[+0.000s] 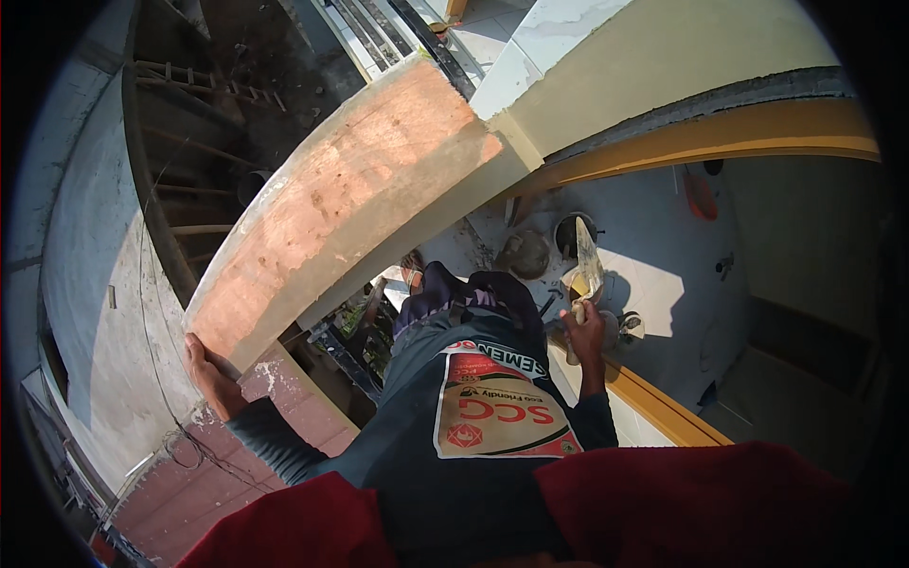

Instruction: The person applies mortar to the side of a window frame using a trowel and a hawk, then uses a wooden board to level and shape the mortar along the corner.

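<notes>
A long concrete ledge (312,204) with a reddish, partly damp-looking top and a bare grey strip crosses in front of me. At its near left end my left hand (216,381) grips the corner, fingers along the outer side. On the right, my right hand (587,331) is closed around the handle of a trowel (589,263). The trowel's pointed blade is smeared with pale mortar and points away from me. It hangs over the lower floor, apart from the ledge.
An orange-yellow frame (663,407) runs beside my right arm. Below it, a dark bucket (574,235) and a round mortar-stained container (523,254) stand on the floor. An orange scoop-like thing (701,196) lies farther right. Left of the ledge is a drop with a wooden ladder (213,85).
</notes>
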Tool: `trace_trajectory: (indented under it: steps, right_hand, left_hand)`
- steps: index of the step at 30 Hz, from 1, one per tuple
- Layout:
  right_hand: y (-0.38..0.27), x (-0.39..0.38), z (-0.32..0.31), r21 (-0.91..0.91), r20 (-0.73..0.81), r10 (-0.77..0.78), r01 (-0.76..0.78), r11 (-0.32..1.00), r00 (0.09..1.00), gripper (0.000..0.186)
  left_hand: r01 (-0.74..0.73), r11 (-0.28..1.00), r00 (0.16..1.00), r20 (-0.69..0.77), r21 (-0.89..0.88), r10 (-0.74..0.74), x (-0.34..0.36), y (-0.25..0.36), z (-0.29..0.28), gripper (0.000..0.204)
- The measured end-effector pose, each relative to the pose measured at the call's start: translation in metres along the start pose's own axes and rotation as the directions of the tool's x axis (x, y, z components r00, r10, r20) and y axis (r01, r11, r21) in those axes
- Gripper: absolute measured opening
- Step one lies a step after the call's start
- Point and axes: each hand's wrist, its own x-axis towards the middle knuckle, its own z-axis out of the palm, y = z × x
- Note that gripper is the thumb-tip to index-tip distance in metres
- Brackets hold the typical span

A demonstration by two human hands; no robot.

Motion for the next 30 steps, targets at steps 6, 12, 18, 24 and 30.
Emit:
trace_trajectory:
  steps: [6, 12, 18, 24, 30]
  right_hand:
    - [-0.059, -0.016, -0.021, 0.125, 0.168, 0.256, -0.278, 0.953, 0.952, 0.036]
    - [-0.093, -0.022, -0.034, -0.028, -0.023, -0.369, 0.368, 0.929, 0.929, 0.027]
    - [-0.177, -0.014, -0.047, 0.023, -0.016, -0.523, 0.523, 0.852, 0.852, 0.025]
    - [-0.214, -0.004, -0.07, 0.114, -0.244, -0.687, 0.724, 0.68, 0.684, 0.027]
    - [-0.248, -0.027, -0.121, 0.088, -0.115, -0.619, 0.629, 0.773, 0.777, 0.029]
  left_hand:
    - [0.022, 0.992, 0.985, -0.165, -0.128, -0.043, 0.001, -0.009, -0.031, 0.047]
    - [0.057, 0.98, 0.959, -0.264, -0.188, -0.107, -0.018, -0.005, -0.023, 0.05]
    - [0.016, 0.992, 0.971, -0.236, -0.122, -0.045, -0.018, -0.015, -0.028, 0.047]
    - [-0.122, 0.992, 0.988, -0.097, -0.038, 0.118, -0.016, 0.017, 0.004, 0.041]
    - [-0.311, 0.95, 0.949, 0.049, -0.007, 0.311, -0.025, 0.076, 0.047, 0.041]
